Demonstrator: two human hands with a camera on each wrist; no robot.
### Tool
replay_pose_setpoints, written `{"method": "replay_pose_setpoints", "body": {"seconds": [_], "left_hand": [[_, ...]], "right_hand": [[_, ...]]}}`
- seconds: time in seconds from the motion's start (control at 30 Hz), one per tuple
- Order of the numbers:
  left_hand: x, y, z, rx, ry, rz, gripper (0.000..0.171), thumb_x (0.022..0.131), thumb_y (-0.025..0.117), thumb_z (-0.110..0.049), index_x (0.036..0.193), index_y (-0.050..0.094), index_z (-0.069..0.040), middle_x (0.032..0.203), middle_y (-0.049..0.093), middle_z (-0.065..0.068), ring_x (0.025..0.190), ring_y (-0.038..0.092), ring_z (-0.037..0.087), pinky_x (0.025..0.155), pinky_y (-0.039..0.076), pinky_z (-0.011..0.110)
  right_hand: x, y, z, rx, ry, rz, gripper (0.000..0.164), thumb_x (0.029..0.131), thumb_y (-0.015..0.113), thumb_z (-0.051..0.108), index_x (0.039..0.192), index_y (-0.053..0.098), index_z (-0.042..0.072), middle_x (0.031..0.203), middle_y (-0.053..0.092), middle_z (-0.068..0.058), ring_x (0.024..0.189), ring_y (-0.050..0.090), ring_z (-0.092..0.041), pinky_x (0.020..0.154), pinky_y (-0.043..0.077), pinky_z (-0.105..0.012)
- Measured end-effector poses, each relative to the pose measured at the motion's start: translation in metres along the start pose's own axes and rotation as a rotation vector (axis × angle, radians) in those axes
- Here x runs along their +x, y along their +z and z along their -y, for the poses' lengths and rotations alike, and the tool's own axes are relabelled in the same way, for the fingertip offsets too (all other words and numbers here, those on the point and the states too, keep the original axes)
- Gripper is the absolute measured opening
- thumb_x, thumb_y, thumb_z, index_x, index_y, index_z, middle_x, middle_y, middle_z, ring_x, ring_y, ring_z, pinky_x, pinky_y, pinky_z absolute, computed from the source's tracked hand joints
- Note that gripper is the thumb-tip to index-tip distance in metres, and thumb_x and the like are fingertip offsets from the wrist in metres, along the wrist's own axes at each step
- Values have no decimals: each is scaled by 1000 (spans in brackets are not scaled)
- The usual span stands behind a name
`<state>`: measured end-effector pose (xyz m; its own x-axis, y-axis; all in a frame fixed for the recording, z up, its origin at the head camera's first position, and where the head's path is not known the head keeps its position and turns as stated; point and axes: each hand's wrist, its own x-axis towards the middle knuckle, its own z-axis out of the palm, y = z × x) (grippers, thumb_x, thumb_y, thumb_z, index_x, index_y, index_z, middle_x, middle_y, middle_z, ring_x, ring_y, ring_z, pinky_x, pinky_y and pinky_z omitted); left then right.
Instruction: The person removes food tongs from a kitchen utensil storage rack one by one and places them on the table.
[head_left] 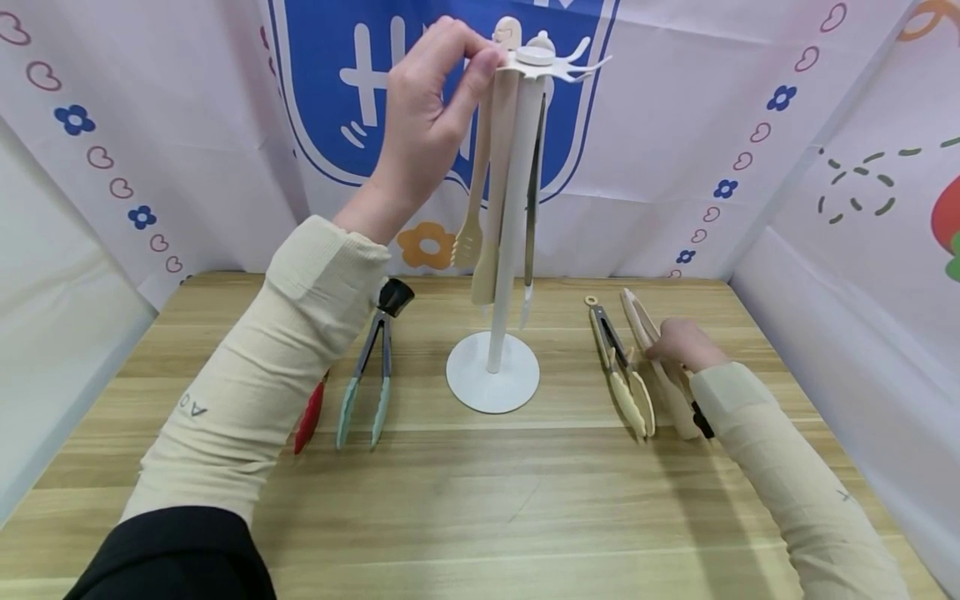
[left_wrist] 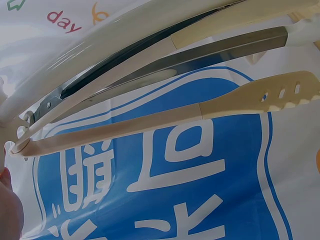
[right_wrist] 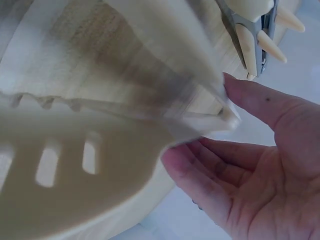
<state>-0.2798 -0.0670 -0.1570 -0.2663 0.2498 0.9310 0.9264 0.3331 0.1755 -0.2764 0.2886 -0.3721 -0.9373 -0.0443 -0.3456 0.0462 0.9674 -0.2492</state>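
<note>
At the top of a white utensil rack (head_left: 492,393), my left hand (head_left: 438,96) pinches the hook ring with thumb and fingertips. Beside those fingertips hang beige tongs with a slotted end (head_left: 467,237), their two arms spread apart in the left wrist view. Metal tongs with white tips (head_left: 531,208) hang on the rack's other side. On the table to the right, my right hand (head_left: 684,343) grips a second pair of beige tongs (right_wrist: 95,195). In the right wrist view, thumb and fingers sit around their narrow joined end, the slotted blade toward the camera.
Grey tongs with cream tips (head_left: 626,396) lie just left of my right hand. Left of the rack base are mint-tipped tongs (head_left: 381,400) and a red-tipped utensil (head_left: 310,417), partly behind my left sleeve. A printed cloth (head_left: 675,142) hangs behind the wooden table (head_left: 480,508).
</note>
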Motion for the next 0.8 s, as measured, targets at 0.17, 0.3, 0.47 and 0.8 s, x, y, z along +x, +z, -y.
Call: {"method": "replay_pose_setpoints", "body": {"seconds": [0.17, 0.3, 0.47, 0.8], "left_hand": [[0, 0, 0, 1, 2, -1, 16, 93, 48, -4, 92, 57, 8, 88, 57, 17, 91, 51, 19, 88, 38, 20], [0, -1, 0, 9, 2, -1, 16, 93, 48, -5, 93, 58, 8, 88, 57, 16, 90, 51, 19, 88, 38, 20], [0, -2, 0, 15, 0, 0, 16, 93, 48, -5, 93, 58, 8, 88, 57, 16, 91, 52, 19, 88, 38, 20], [1, -5, -1, 32, 18, 22, 18, 94, 48, -7, 95, 59, 7, 90, 60, 16, 91, 53, 18, 87, 39, 18]], "right_hand": [[1, -1, 3, -18, 10, 17, 25, 79, 62, 15, 81, 50, -7, 72, 54, -16, 63, 57, -26, 52, 50, -32], [2, -4, 5, -67, -17, 8, 26, 78, 63, 16, 77, 51, -7, 69, 53, -15, 62, 54, -26, 54, 49, -34], [2, -10, 12, -86, -65, -34, 25, 76, 64, 18, 70, 50, -2, 63, 48, -8, 59, 45, -22, 54, 41, -33], [-1, -20, 32, -3, -96, -108, 36, 81, 60, 19, 57, 34, 11, 52, 30, 4, 47, 29, -10, 47, 29, -25]]}}
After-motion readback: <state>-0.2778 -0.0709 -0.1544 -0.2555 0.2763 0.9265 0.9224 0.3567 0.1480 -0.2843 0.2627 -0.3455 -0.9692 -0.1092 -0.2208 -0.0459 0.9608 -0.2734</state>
